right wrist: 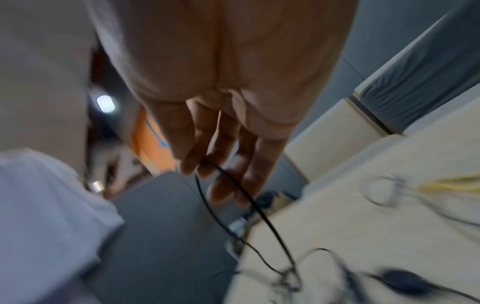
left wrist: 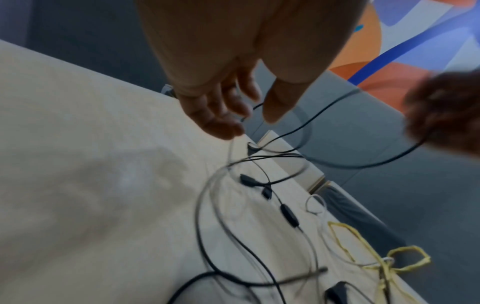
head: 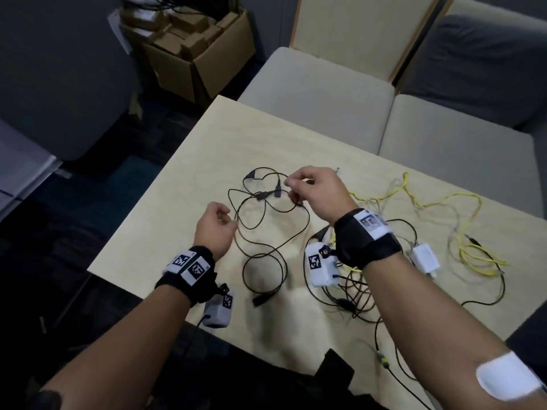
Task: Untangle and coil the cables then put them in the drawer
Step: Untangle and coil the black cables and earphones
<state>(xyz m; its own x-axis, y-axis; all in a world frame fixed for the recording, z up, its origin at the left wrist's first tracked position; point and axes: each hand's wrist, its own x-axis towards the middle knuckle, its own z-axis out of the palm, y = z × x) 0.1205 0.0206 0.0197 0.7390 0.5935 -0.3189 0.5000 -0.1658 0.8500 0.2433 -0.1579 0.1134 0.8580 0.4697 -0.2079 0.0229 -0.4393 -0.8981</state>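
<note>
The black cable (head: 266,220) sprawls in loose loops across the middle of the pale table (head: 189,173), strung up between both hands, and its slack end trails down toward the lower centre of the head view, where a dark plug lies flat. The right hand (head: 313,187), just right of centre, has its fingers curled around a strand, and the right wrist view confirms it: the black cable (right wrist: 233,185) runs out from between thumb and fingers (right wrist: 221,191) and drops toward the table. The left hand (head: 216,229), left of centre, pinches another stretch of the same cable; in the left wrist view the fingertips (left wrist: 223,127) close on a thin strand, blurred with motion. To the right of the frame lies a yellow cable (head: 467,229), tangled with a pale grey one and more black leads, and a white charger (head: 424,257) sits among them. Beige seat cushions (head: 325,96) fill the upper right, and a cardboard box (head: 192,42) of smaller boxes stands on the floor at upper left.
</note>
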